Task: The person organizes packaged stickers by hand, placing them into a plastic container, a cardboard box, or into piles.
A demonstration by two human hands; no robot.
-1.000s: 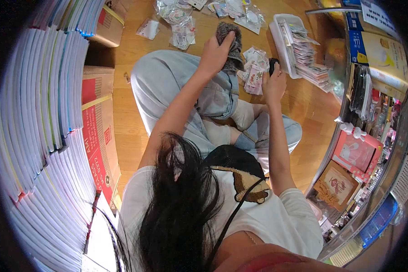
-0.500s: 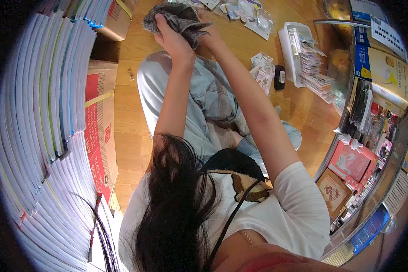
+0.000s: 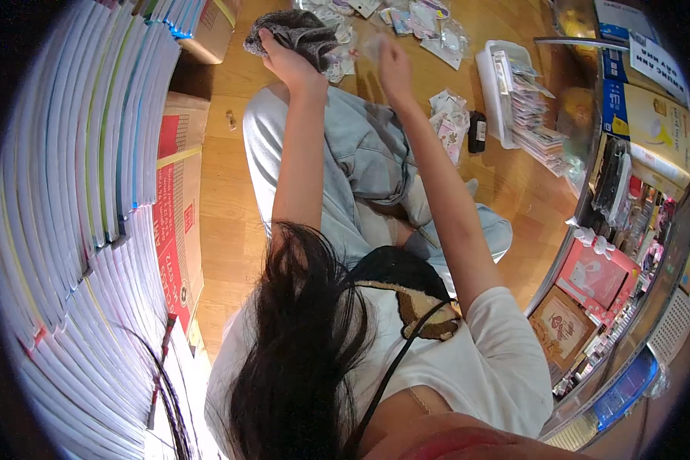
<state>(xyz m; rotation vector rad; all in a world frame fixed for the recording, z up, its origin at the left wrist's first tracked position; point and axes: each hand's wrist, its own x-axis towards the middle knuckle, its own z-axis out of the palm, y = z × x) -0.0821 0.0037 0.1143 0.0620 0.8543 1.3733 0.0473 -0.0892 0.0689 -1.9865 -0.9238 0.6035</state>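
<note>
My left hand grips a crumpled dark grey cloth near the top of the view, its thumb lying on the cloth. To the right of it, apart from the cloth, my right hand has its fingers together on a small clear plastic piece, which looks blurred. Small clear packets lie on the floor beyond both hands. More packets with printed pieces lie to the right of my knees, beside a small black object.
A white plastic bin with many small packets stands on the right. Stacked books and a red and brown carton line the left. Shelves with boxes and a pink box stand at the right edge.
My right hand has moved away from the cloth to the right and now has a clear plastic piece at its fingers. My left hand still holds the cloth, slightly farther right.
</note>
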